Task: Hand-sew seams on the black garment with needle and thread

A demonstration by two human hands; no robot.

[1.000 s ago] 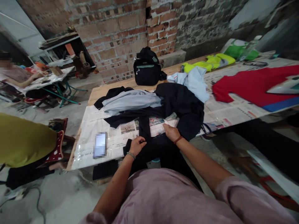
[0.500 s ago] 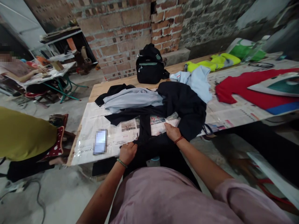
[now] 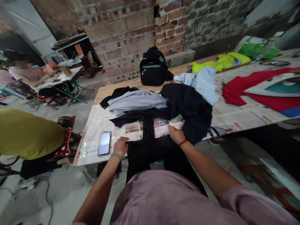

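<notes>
At the table's front edge, a piece of black cloth (image 3: pixel 150 147) is stretched between my two hands. My left hand (image 3: pixel 120 146) is closed on its left edge, just right of a lit phone (image 3: pixel 104 144). My right hand (image 3: pixel 176 135) grips the cloth's right side, beside a dark heaped garment (image 3: pixel 194 109). A narrow black strip (image 3: pixel 148 127) runs from the held cloth toward the pile behind. In that pile a light grey cloth (image 3: pixel 138 100) lies over more black fabric. My fingertips are partly hidden in the dark folds.
Newspaper under clear plastic covers the table (image 3: pixel 89 137). A black backpack (image 3: pixel 153 70) stands at the back. To the right are a light blue cloth (image 3: pixel 205 84), a red garment (image 3: pixel 236 90) and an iron (image 3: pixel 276 86). Scissor-like handles (image 3: pixel 213 132) poke over the front edge. People sit at the left.
My left hand has shifted left relative to the cloth, toward the phone, and the black cloth between my hands is spread wider and flatter. My right hand stays nearly in place. The view has turned slightly.
</notes>
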